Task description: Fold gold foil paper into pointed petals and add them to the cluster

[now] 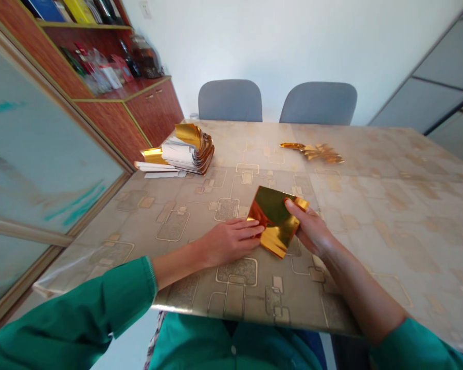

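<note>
A square of shiny gold foil paper [274,218] is just above the table, between my hands. My right hand [308,226] grips its right side, thumb on top near the upper right corner and the other fingers beneath. Across the paper's left edge lie the stretched fingers of my left hand [241,237]; its thumb is hidden. Whether the paper is one sheet or several layers, I cannot tell.
A stack of folded gold-and-white paper [185,154] stands at the table's far left. Folded gold foil pieces [318,153] lie toward the back. The table [370,205] has a patterned cover. Two grey chairs [230,100] stand behind it, and a wooden cabinet [154,110] is at left.
</note>
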`<state>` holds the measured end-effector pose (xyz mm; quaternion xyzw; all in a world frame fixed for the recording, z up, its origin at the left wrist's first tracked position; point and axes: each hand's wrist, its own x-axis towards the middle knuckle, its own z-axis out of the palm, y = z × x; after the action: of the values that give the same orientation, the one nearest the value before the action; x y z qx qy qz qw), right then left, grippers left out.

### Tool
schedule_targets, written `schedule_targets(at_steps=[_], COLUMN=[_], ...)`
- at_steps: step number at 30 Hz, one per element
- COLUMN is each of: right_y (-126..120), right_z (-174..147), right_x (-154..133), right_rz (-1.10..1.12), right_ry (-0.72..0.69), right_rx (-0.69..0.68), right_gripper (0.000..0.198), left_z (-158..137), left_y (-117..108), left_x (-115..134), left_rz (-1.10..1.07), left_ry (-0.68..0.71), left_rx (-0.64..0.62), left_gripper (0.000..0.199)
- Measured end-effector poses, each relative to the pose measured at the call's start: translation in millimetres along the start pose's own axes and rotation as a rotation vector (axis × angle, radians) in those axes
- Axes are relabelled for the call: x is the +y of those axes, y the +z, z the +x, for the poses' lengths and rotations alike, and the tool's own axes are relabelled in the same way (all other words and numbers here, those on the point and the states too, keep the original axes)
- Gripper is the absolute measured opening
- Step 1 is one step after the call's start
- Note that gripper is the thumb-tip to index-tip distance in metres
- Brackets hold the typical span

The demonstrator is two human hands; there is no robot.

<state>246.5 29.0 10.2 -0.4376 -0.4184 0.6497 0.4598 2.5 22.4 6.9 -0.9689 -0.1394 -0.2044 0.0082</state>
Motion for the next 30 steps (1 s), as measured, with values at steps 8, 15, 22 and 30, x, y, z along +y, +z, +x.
schedule_targets(at_steps=[8, 15, 22, 30], right_y=[6.7, 4.8, -1.8, -3.3], right_z=[-0.5, -0.1, -1.6, -22.2], right_x=[1.0, -0.7, -8.7, -33.2], right_rz=[-0.02, -0.086, -0.113, -0.799], right_ry=[-0.036, -0.074, -0.205, -0.917], right_rx=[-0.049, -0.015, -0.012, -0.248], right_gripper=[0.034, 0.037, 0.033, 0.026], left_z=[17.1, 22.4, 23.6, 14.7], left_y=[-2.9, 10.2, 3.6, -30.7], left_x=[1.6, 2.1, -0.1, -33.1], left_rz=[-0.537, -0.945, -0.992, -0.08], left_ry=[-0.757, -0.655, -0.597, -0.111], left_rx=[0.423, 0.396, 0.291, 0.426], left_gripper=[0.015, 0.037, 0.084, 0.027])
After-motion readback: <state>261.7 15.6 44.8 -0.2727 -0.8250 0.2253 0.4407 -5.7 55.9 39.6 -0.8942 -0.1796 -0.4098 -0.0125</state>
